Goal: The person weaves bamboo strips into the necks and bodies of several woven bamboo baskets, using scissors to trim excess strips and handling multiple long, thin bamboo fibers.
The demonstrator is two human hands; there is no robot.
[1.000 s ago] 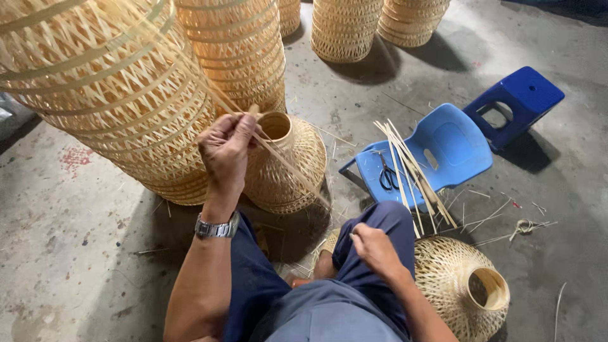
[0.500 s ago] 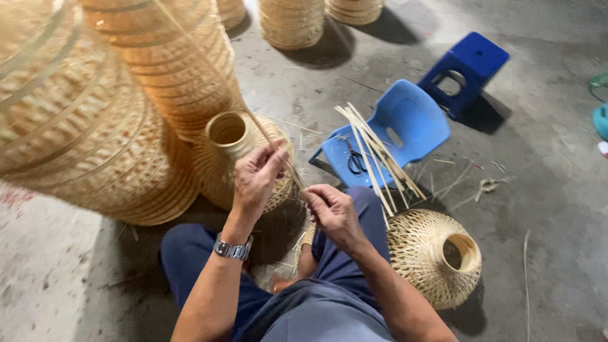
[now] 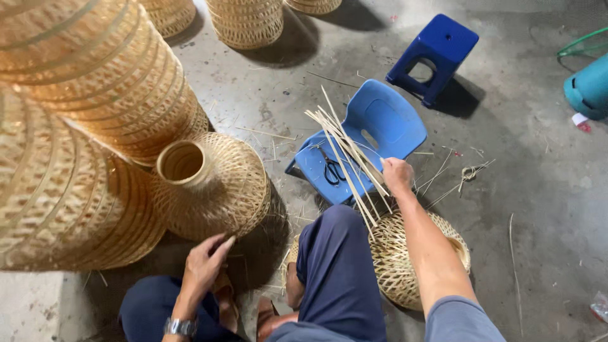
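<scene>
My right hand closes around thin pale bamboo strips lying across the light blue plastic chair, beside black scissors. My left hand, fingers loose, rests against the base of the woven bamboo vase-shaped basket on the concrete floor.

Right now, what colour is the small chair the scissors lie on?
Light blue; the chair under the scissors shows plainly in the head view.
</scene>
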